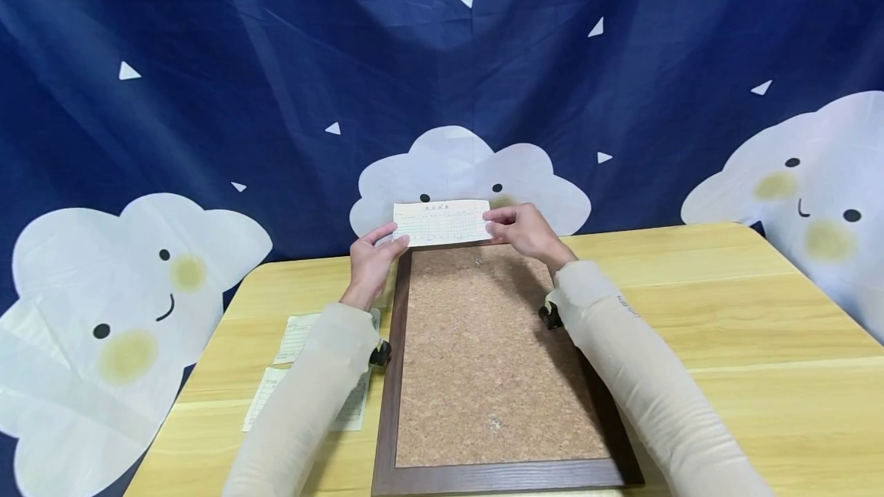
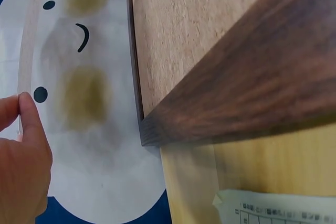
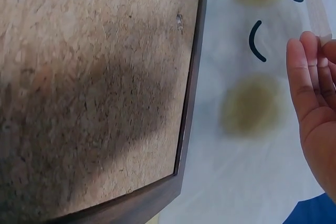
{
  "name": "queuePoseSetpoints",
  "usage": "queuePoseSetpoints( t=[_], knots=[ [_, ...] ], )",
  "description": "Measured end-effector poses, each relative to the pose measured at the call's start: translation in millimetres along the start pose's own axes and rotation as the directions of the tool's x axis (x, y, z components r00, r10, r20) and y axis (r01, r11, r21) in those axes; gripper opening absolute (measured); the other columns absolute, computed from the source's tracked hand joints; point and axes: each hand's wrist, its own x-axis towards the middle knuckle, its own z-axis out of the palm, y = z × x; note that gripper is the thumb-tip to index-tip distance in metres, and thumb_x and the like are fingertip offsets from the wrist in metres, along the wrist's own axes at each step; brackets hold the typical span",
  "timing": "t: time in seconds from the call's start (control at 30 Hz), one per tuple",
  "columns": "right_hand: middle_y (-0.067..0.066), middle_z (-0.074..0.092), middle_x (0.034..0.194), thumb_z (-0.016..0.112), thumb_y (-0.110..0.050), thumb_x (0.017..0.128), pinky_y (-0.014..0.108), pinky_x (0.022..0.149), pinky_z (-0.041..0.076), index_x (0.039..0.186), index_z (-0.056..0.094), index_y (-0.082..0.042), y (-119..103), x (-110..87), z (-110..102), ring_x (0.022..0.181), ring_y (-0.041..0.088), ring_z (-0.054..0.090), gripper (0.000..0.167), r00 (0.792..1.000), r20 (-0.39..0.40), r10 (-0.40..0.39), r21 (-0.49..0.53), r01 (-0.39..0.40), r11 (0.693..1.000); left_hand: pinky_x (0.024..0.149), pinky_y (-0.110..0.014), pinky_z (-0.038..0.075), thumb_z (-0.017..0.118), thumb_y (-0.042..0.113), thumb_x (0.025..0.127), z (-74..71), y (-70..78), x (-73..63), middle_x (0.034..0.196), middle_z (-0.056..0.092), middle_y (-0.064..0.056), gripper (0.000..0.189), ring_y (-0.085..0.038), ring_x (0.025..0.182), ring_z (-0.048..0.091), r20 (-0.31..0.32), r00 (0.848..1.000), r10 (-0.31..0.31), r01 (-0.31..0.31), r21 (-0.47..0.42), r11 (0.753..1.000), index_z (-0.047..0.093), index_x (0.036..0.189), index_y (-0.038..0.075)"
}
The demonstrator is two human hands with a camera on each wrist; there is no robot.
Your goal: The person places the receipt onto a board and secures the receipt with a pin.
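Note:
Between both hands a white printed form slip (image 1: pixel 442 222) is stretched out, its ruled grid facing the head camera. My left hand (image 1: pixel 373 261) pinches its left end between thumb and fingers, and my right hand (image 1: pixel 522 232) pinches the right end. In the left wrist view the slip (image 2: pixel 27 51) appears nearly edge-on, with the left hand (image 2: pixel 23 166) on its near end. The right wrist view shows the right hand (image 3: pixel 317 93) at the other end. Below the slip lies a cork board (image 1: pixel 497 359) in a dark brown wooden frame (image 1: pixel 507 475), its far edge close beneath the paper.
More printed slips (image 1: pixel 261 393) lie on the wooden table (image 1: pixel 773 374) left of the board, partly hidden by the left sleeve (image 1: pixel 304 397). Behind the table hangs a dark blue curtain (image 1: pixel 414 44) with white clouds. The right sleeve (image 1: pixel 656 374) crosses the board's right edge.

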Motion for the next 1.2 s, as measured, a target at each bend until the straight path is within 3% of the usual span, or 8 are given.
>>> queuePoseSetpoints(
  t=[0.2,0.33,0.5,0.73,1.0,1.2],
  knots=[
    [0.029,0.061,0.119,0.058,0.001,0.098,0.035,0.085,0.057,0.128,0.060,0.013,2,-0.3,-4,0.095,0.037,0.067,0.033,1.000,-0.014,-0.003,0.010,0.003,1.000,0.084,-0.022,0.054,0.071,-0.001,0.090,4.2,-1.3,0.8,0.122,0.064,-0.026,0.041,-0.011,0.091,0.068,-0.001,1.000,-0.007,0.007,0.017,1.000,0.062,0.130,-0.004],
    [0.025,0.063,0.111,0.059,0.001,0.098,0.038,0.087,0.056,0.128,0.060,0.013,3,-1.1,-7,0.089,0.028,0.067,0.032,1.000,-0.021,-0.006,0.015,0.006,1.000,0.087,-0.024,0.054,0.071,0.000,0.090,7.4,-1.5,0.0,0.122,0.065,-0.024,0.042,-0.016,0.098,0.068,0.001,1.000,-0.015,0.015,0.017,1.000,0.062,0.131,-0.002],
    [0.020,0.063,0.102,0.059,0.001,0.098,0.037,0.084,0.057,0.127,0.061,0.013,4,-3.7,-11,0.087,0.028,0.066,0.031,0.999,-0.033,-0.011,0.017,0.012,1.000,0.086,-0.025,0.055,0.071,0.001,0.090,13.2,-2.1,-1.3,0.121,0.066,-0.023,0.042,-0.017,0.098,0.068,-0.001,1.000,-0.010,0.010,0.021,1.000,0.062,0.131,-0.001],
    [0.025,0.063,0.114,0.059,-0.001,0.098,0.037,0.086,0.057,0.129,0.060,0.011,5,-6.2,-17,0.092,0.028,0.067,0.033,0.999,-0.039,0.015,0.032,-0.014,0.999,0.082,-0.023,0.055,0.072,0.001,0.090,20.6,-4.2,-1.4,0.118,0.067,-0.023,0.041,-0.013,0.092,0.067,-0.015,1.000,-0.015,0.015,0.013,1.000,0.064,0.130,-0.001],
    [0.025,0.063,0.115,0.059,-0.001,0.098,0.048,0.091,0.053,0.129,0.060,0.011,9,-7.0,-24,0.077,0.009,0.065,0.033,0.999,-0.044,0.015,0.041,-0.013,0.999,0.083,-0.022,0.055,0.069,-0.002,0.091,27.9,-4.0,-2.1,0.123,0.064,-0.023,0.040,-0.017,0.097,0.066,0.001,0.999,-0.033,0.033,-0.038,0.999,0.063,0.130,-0.002],
    [0.025,0.063,0.116,0.058,-0.002,0.099,0.045,0.091,0.054,0.129,0.061,0.010,12,-8.9,-27,0.077,0.009,0.064,0.033,0.998,-0.054,0.015,0.014,-0.014,1.000,0.093,-0.034,0.054,0.069,-0.001,0.091,29.5,-5.7,-3.1,0.121,0.065,-0.023,0.039,-0.013,0.088,0.067,0.025,0.999,-0.039,0.039,-0.016,0.999,0.063,0.130,-0.001]
  ],
)
